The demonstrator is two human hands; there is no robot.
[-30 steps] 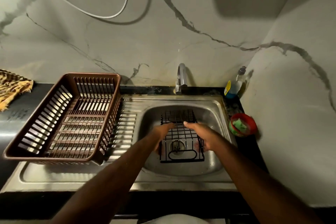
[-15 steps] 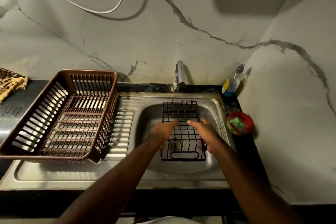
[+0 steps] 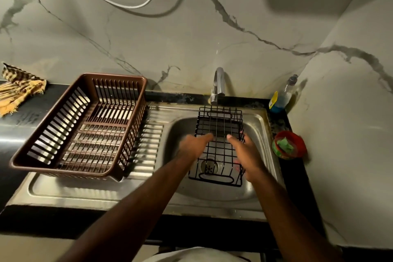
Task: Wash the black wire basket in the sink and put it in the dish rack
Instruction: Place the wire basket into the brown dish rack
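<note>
From the head camera, a dark desk (image 3: 25, 117) ran beneath grey-veined marble walls, carrying a steel sink (image 3: 261, 125) with a tap (image 3: 218, 85) at its far edge, an empty brown dish rack (image 3: 85, 127) on the drainboard to the left, a striped cloth (image 3: 19, 91) at far left, and a soap bottle (image 3: 280, 95) and red bowl (image 3: 290, 144) to the right. The black wire basket (image 3: 219, 144) was held over the sink bowl, its long axis running near to far and its far end tipped up toward the tap, with the left hand (image 3: 193, 147) and right hand (image 3: 246, 155) each gripping a long side, thumbs over the wires. Compared with half a second earlier, its far end had risen closer to the spout.
</note>
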